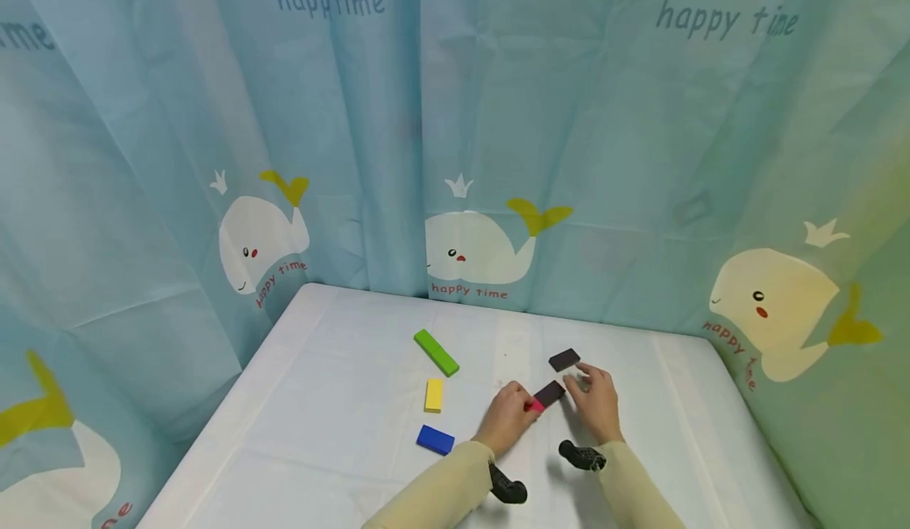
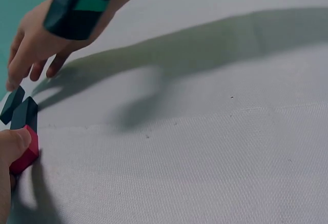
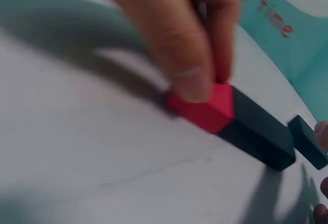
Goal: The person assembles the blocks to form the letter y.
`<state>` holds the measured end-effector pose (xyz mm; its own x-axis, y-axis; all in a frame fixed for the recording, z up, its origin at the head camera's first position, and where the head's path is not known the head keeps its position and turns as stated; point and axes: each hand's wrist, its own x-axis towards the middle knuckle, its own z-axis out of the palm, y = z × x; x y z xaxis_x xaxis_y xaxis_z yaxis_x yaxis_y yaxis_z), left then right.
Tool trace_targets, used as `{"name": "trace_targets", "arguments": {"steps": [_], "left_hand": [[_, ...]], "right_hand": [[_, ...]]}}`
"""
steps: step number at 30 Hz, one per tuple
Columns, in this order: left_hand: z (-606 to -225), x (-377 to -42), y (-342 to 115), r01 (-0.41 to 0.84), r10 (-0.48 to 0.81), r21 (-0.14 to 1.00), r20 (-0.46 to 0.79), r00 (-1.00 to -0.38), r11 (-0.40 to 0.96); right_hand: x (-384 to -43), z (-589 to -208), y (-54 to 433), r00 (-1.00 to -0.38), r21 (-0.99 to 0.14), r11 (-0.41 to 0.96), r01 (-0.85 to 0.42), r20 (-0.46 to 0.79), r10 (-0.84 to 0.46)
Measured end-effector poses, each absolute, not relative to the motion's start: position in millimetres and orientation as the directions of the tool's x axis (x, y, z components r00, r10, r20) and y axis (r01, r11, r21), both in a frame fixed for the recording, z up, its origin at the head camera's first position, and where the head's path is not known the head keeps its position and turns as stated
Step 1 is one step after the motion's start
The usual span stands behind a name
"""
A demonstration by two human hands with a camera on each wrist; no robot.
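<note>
My left hand pinches a pinkish-red block between thumb and fingers. A black block sits end to end with the red one, lifted slightly at its far end in the right wrist view. Just beyond lies a second black block on the table. Over this second block reaches my right hand, its fingers spread and an index fingertip at the block's edge; whether it touches is hard to tell. The right thumb is close to the end of the first black block.
On the white table, left of the hands, lie a green bar that looks like two pieces end to end, a yellow block and a blue block. A whale-print curtain hangs behind the table.
</note>
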<state>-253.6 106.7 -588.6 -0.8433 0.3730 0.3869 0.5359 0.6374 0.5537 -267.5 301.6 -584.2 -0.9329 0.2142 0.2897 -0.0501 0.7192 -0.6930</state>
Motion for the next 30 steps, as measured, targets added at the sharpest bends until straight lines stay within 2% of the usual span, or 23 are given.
{"name": "trace_targets", "arguments": {"steps": [6,15,22,30], "left_hand": [[-593,-254,108,0.54,0.374,0.545,0.392,-0.84,0.642],[-594,-255,108,0.533,0.38,0.544,0.375,-0.846,0.648],[-591,-255,107,0.514,0.38,0.549,0.347,-0.858,0.659],[-588,-255,107,0.501,0.377,0.556,0.331,-0.865,0.663]], "right_hand": [[-275,-582,312,-0.929,-0.709,0.705,-0.006,0.265,0.258],[-288,-575,316,-0.972,-0.715,0.694,0.088,0.089,0.215],[-298,-574,309,-0.971,-0.691,0.721,0.053,0.132,0.197],[-304,-578,298,-0.966,-0.642,0.756,0.129,0.091,0.243]]}}
